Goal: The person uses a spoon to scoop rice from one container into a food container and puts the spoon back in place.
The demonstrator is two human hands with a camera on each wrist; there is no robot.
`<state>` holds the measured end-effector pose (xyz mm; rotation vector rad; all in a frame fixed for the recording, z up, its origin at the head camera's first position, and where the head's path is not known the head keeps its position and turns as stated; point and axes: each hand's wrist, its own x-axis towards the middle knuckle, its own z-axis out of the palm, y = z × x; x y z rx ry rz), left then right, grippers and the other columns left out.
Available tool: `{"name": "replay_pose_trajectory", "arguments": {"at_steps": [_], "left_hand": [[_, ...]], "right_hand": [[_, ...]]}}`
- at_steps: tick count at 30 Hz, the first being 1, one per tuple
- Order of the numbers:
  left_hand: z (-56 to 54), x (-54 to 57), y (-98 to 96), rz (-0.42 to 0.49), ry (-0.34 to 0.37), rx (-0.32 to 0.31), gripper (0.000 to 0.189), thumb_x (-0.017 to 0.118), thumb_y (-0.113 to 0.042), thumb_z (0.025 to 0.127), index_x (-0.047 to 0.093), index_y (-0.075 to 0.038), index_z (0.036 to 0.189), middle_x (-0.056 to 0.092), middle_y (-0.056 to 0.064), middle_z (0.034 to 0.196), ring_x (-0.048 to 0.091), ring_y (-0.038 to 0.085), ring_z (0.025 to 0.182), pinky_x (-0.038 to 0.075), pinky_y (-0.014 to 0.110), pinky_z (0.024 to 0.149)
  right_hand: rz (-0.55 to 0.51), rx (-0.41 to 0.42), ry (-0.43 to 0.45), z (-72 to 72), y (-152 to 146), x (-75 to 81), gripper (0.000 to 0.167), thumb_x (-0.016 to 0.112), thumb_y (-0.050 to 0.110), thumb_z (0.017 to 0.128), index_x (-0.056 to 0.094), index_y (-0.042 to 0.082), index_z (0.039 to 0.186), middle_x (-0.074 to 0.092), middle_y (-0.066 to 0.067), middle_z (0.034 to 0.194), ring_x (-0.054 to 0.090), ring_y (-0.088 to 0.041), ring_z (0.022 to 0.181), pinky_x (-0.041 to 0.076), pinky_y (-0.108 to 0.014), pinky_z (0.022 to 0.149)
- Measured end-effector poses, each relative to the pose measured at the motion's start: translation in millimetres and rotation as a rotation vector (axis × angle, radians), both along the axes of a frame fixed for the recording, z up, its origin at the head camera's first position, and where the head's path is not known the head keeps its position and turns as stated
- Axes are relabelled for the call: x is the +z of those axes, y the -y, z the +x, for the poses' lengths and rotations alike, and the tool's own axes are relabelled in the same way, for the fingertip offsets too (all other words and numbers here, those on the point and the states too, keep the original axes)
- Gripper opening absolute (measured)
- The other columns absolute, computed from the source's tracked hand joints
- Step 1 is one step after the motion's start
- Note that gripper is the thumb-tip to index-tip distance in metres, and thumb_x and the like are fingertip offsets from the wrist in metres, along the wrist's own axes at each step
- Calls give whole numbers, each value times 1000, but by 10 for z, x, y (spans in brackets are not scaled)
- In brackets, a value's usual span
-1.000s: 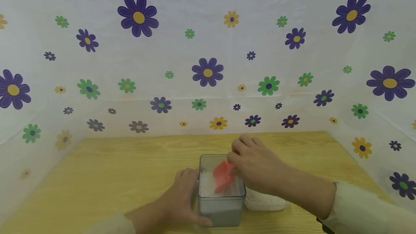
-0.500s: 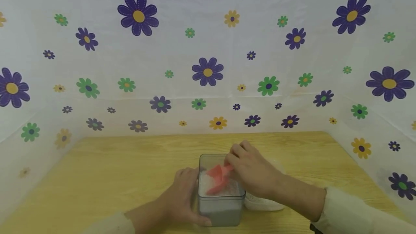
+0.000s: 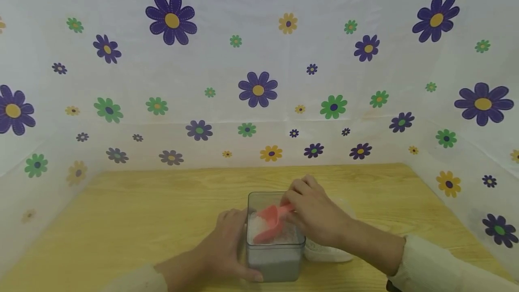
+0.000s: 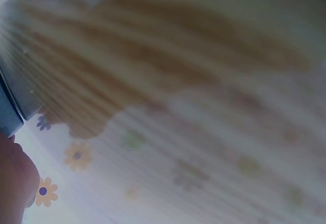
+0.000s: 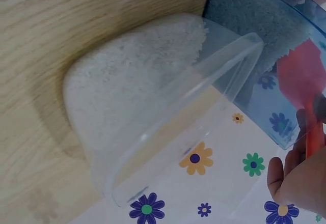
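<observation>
In the head view a clear grey-tinted square container (image 3: 275, 262) holds white rice (image 3: 289, 235). My left hand (image 3: 227, 247) grips its left side, thumb at the front face and fingers toward the back. My right hand (image 3: 318, 215) pinches the handle of a pink scoop (image 3: 269, 226) inside the container. The scoop's bowl lies low against the rice, its mouth toward the left. In the right wrist view the scoop (image 5: 303, 74) shows through the bluish wall, fingers (image 5: 300, 152) around its handle. The left wrist view has only part of the container (image 4: 12, 104) and hand (image 4: 15, 183).
A clear plastic tub (image 5: 127, 91) of white rice stands just right of the container, partly hidden by the right forearm in the head view. The wooden table (image 3: 142, 220) is backed by a white flower-patterned sheet (image 3: 219, 57).
The right hand has moved slightly left and lower, and the scoop has swung from pointing down to lying flatter, its bowl now at the left in the rice. The left hand stays put.
</observation>
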<state>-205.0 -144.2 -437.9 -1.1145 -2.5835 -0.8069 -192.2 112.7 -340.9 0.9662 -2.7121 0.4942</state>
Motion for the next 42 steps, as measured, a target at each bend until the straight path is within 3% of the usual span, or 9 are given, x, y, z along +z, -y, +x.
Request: {"name": "replay_pose_trajectory", "arguments": {"at_steps": [7,11,27,33,42], "left_hand": [[-11,-41,7,-8,-30,10,119,75,-82,58,32,-22,151,53,-13,126,42,6,112,31,40,102],[-16,-48,5,-16,-21,16,122,76,-82,58,29,-22,153,53,-12,127,42,7,114,31,41,104],[-12,-49,19,9,11,7,116,77,-81,57,32,-28,150,52,-15,130,42,6,116,28,43,106],[-6,-49,14,10,-28,8,117,74,-84,57,33,-24,149,53,-14,129,44,6,114,29,41,105],[-24,-57,15,-1,-19,12,118,74,-84,57,34,-22,149,54,-11,129,44,7,115,28,37,104]], "right_hand": [[-130,-6,-11,19,-40,-67,15,64,27,97,69,15,104,54,6,103,40,-15,106,41,-38,90],[-147,0,-32,29,-69,-71,18,63,30,98,69,15,104,53,8,101,40,-14,103,41,-36,87],[-234,-64,48,92,-172,-115,19,64,36,97,68,21,108,53,12,103,42,-10,105,47,-36,87],[-297,-54,12,89,-236,-160,12,68,28,95,68,21,105,54,12,102,44,-11,104,46,-36,86],[-346,-66,-45,83,-360,-139,12,66,27,97,69,18,104,55,11,100,45,-12,102,45,-34,82]]}}
